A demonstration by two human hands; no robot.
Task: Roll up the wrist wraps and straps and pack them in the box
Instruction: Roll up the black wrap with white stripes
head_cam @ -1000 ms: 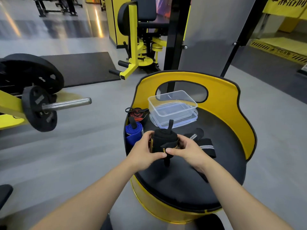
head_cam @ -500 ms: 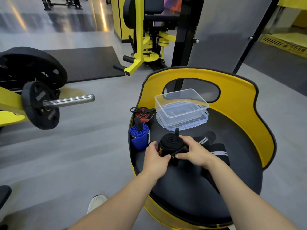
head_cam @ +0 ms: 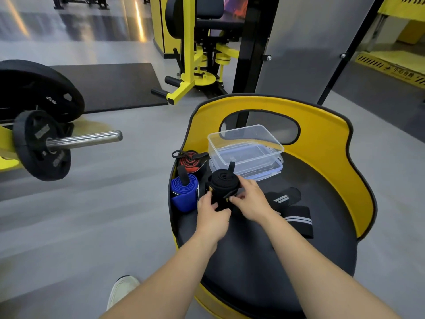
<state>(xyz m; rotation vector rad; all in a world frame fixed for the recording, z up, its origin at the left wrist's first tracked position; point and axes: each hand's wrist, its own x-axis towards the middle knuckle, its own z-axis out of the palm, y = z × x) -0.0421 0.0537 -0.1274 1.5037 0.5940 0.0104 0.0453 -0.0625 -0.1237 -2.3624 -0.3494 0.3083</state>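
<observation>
You are finishing the roll on the black wrap (head_cam: 222, 186), which stands on end on the seat (head_cam: 264, 261) between your hands. Your left hand (head_cam: 212, 214) grips its near side low down, and your right hand (head_cam: 249, 201) pinches the loose tail against the roll, fingers curled over its top edge. Next you likely need to press that tail closed, then lift the roll into the clear box (head_cam: 245, 148) just beyond your right hand. The blue roll (head_cam: 184, 192) and the red roll (head_cam: 190, 161) sit beside and beyond your left hand; the flat straps (head_cam: 292, 210) lie unrolled beside your right wrist.
</observation>
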